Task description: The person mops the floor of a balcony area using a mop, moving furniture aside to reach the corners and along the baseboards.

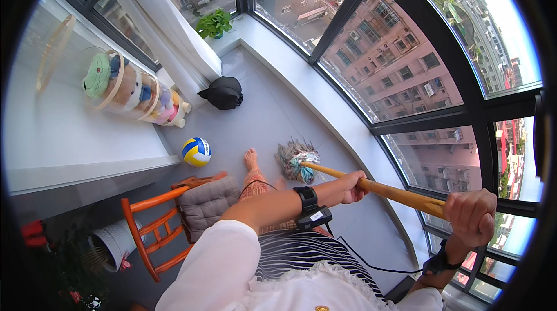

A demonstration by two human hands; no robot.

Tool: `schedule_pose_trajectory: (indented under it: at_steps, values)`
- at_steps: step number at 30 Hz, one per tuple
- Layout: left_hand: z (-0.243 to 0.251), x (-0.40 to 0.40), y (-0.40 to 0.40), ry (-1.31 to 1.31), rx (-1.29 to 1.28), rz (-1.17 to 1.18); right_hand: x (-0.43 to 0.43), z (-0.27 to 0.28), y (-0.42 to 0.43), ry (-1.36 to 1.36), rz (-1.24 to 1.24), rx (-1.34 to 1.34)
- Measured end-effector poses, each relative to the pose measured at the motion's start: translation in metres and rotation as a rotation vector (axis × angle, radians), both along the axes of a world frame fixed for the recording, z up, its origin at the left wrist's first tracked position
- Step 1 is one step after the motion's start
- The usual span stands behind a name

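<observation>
A string mop stands on the grey tiled floor, and both my hands are on its wooden handle (400,195). Its mop head (300,158), of grey and teal strands, spreads on the tiles ahead of my bare foot. My left hand (353,187) wraps the middle of the pole, and a black device is strapped to that wrist. Higher up, near the pole's top end, my right hand (472,217) is closed around it in front of the windows. A cable runs between the two wrist devices.
A volleyball (196,151) and a black bag (224,93) lie left of the mop. An orange wooden chair (150,232) with a grey cushion (209,204) stands beside my leg. A clear cylinder of plush toys (135,87), a white curtain (174,19), a potted plant (213,24) and a curved sill (304,80) border the floor.
</observation>
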State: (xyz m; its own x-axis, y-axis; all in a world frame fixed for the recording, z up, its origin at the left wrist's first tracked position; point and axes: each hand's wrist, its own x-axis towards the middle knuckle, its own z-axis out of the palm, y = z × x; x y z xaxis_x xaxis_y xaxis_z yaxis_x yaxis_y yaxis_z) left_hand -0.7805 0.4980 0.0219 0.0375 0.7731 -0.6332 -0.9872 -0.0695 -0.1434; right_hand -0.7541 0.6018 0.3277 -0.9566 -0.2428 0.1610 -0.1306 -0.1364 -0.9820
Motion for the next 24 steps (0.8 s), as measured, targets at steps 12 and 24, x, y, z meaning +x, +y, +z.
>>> schedule_pose_trajectory:
  at_steps: [12, 24]
  values:
    - [-0.085, -0.114, -0.175, 0.089, -0.327, 0.706, -0.110, -0.114, -0.075, 0.060, 0.264, -0.231]
    - [-0.096, -0.062, -0.179, 0.175, -0.442, 0.657, -0.100, -0.126, -0.086, -0.031, 0.363, -0.127]
